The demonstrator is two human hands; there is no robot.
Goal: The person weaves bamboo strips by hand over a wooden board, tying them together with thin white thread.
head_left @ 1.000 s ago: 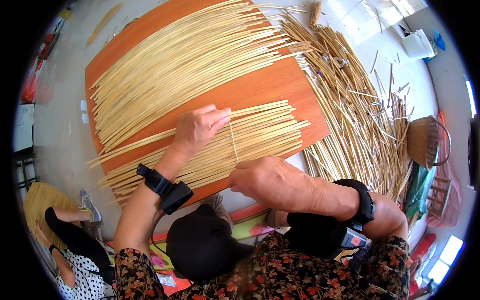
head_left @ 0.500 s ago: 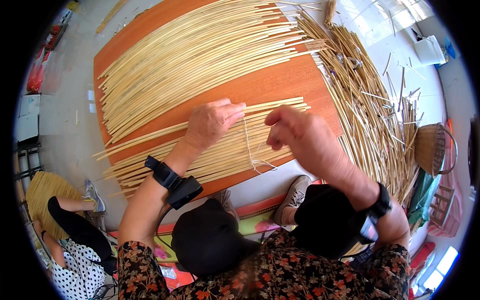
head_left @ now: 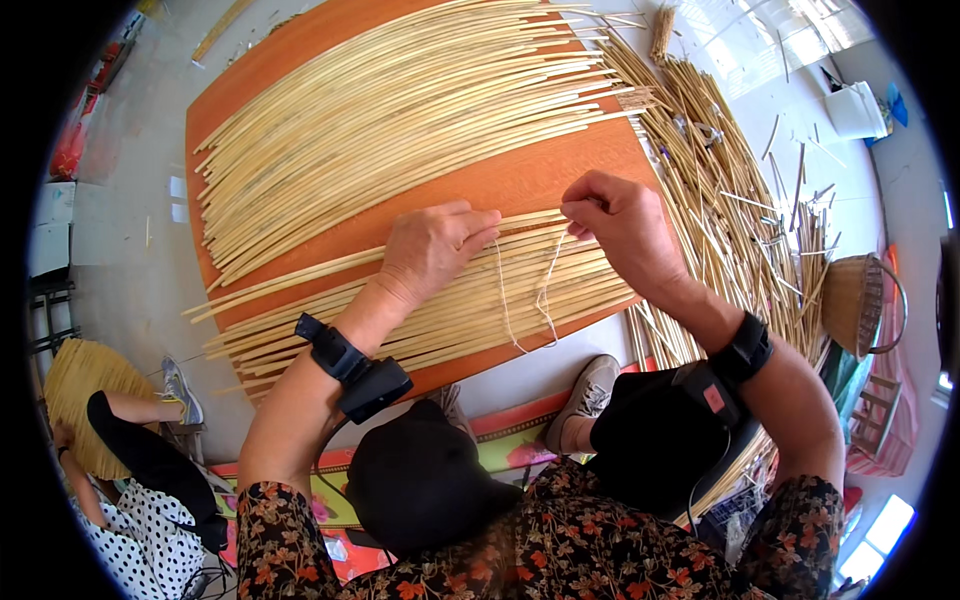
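My left hand (head_left: 436, 245) pinches the upper reed stalks (head_left: 270, 277) of a row of straight pale reeds (head_left: 390, 326) lying on the orange board (head_left: 520, 174). A thin white string (head_left: 504, 310) runs from beside its fingertips down across the reeds and loops back up. My right hand (head_left: 610, 220), right of the left one, pinches the rising part of this string near the reeds' right ends. Beyond my hands a wide spread of similar pale reeds (head_left: 390, 115) covers the far part of the board.
A large pile of loose stalks (head_left: 740, 220) lies right of the board, beside a wicker basket (head_left: 848, 300), white bucket (head_left: 852, 110) and wooden stool (head_left: 875, 410). At lower left another person (head_left: 140, 530) sits by a straw-coloured bundle (head_left: 85, 395). A colourful mat (head_left: 525, 453) lies below me.
My right hand has risen from the board's near edge to the reeds' upper edge, drawing the string up into a loop. My left hand has shifted slightly right in the view, still pinching.
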